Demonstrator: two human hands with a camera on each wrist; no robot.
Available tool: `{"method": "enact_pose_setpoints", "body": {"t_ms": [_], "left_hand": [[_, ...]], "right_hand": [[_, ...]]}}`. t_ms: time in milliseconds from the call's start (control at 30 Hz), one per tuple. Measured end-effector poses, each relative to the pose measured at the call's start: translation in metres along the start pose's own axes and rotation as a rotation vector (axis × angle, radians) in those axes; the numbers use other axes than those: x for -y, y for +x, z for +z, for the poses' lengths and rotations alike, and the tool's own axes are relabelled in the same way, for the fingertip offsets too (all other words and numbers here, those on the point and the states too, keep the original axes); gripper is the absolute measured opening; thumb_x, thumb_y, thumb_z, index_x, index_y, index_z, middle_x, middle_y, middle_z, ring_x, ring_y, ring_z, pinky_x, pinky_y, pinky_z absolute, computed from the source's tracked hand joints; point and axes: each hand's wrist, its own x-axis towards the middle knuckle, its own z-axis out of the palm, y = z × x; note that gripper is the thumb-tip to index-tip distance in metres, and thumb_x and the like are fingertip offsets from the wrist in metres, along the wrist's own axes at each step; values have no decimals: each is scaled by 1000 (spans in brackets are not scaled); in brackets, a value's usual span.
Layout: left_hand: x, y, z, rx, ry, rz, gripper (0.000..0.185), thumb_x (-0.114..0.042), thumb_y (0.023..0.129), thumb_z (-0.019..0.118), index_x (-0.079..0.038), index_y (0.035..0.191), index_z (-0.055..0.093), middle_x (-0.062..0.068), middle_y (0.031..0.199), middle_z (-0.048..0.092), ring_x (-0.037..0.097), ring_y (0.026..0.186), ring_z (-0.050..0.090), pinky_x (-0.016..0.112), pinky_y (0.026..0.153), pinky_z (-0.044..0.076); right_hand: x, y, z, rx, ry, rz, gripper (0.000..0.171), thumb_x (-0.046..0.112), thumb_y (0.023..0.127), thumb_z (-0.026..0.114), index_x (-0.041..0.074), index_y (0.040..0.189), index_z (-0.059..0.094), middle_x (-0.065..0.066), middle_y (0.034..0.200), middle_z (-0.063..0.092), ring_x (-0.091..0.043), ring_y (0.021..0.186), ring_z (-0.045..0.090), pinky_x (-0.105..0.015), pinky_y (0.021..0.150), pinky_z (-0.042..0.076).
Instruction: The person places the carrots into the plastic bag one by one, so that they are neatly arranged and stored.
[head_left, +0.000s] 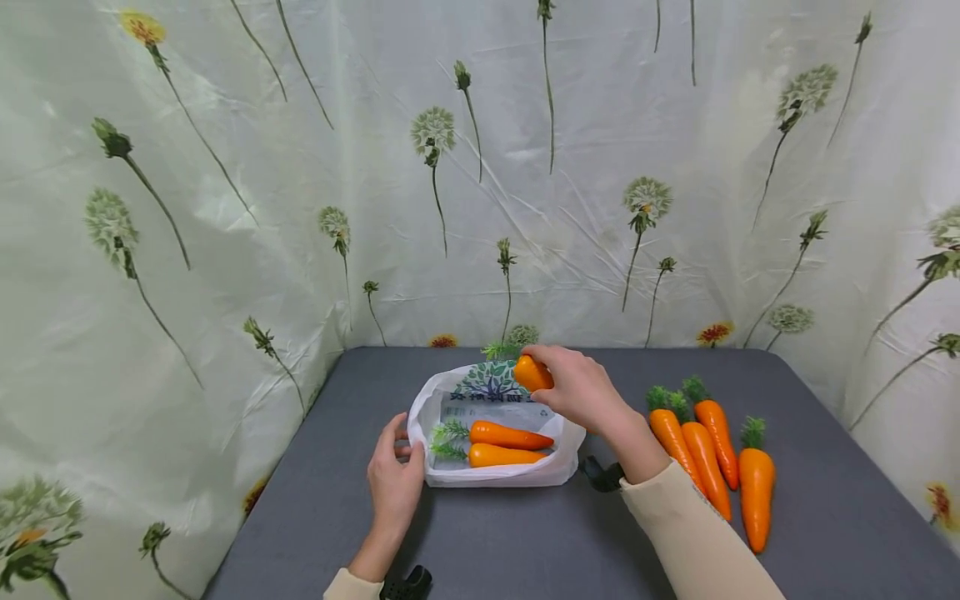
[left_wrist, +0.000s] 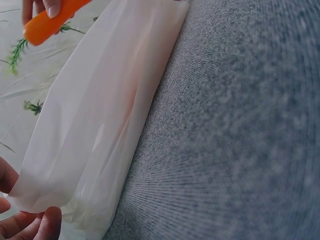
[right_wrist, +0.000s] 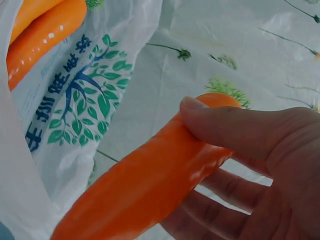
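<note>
A white plastic bag (head_left: 502,477) with a printed tree and lettering lies open-mouthed on the table. Inside it two orange carrots with green tops rest side by side, an upper carrot (head_left: 510,435) and a lower carrot (head_left: 501,456). At the bag's left rim, my left hand (head_left: 396,483) pinches the plastic between thumb and fingers, as the left wrist view shows. My right hand (head_left: 581,387) grips another carrot (right_wrist: 150,172) near its leafy end, thumb on top and fingers beneath. This carrot is held up over the bag's back right side.
Several more carrots lie on the right of the dark grey table (head_left: 300,517), among them a separate carrot (head_left: 756,492) at the far right. Behind the table hangs a pale curtain (head_left: 510,167) printed with dandelions, which also lines both sides.
</note>
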Motion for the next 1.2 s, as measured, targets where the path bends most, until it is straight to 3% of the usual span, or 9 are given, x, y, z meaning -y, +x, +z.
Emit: {"method": "enact_pose_setpoints", "body": {"t_ms": [233, 600, 833, 1000, 1200], "left_hand": [[5, -1, -3, -9, 15, -18, 47, -5, 89, 71, -10, 135, 61, 7, 105, 66, 17, 79, 62, 33, 67, 52], [4, 0, 0, -2, 32, -19, 47, -6, 90, 70, -10, 136, 60, 9, 107, 67, 18, 80, 62, 36, 69, 53], [4, 1, 1, -17, 20, 2, 48, -4, 88, 70, -9, 135, 61, 8, 106, 67, 17, 79, 62, 36, 68, 53], [3, 0, 2, -16, 10, 11, 47, -3, 88, 70, -9, 134, 62, 8, 104, 68, 17, 78, 63, 36, 67, 52], [2, -1, 2, -16, 2, 6, 47, -3, 88, 70, -10, 134, 62, 8, 104, 68, 17, 78, 63, 36, 67, 52]], "right_hand": [[6, 12, 21, 15, -40, -80, 62, 15, 83, 83, 20, 140, 58, -1, 121, 65, -20, 95, 62, -40, 77, 53], [5, 27, 47, 6, -16, -151, 62, 14, 84, 82, 22, 141, 57, 2, 127, 64, -18, 99, 62, -38, 81, 52], [0, 34, 62, 86, -42, -158, 65, 15, 84, 83, 18, 142, 56, 0, 129, 64, -20, 106, 62, -39, 88, 51], [-8, 38, 76, 143, -101, -160, 62, 16, 84, 83, 19, 141, 58, 1, 120, 67, -19, 98, 62, -37, 83, 51], [-15, 42, 86, 184, -94, -153, 59, 18, 84, 82, 21, 139, 59, 3, 114, 67, -16, 93, 60, -36, 80, 50]]}}
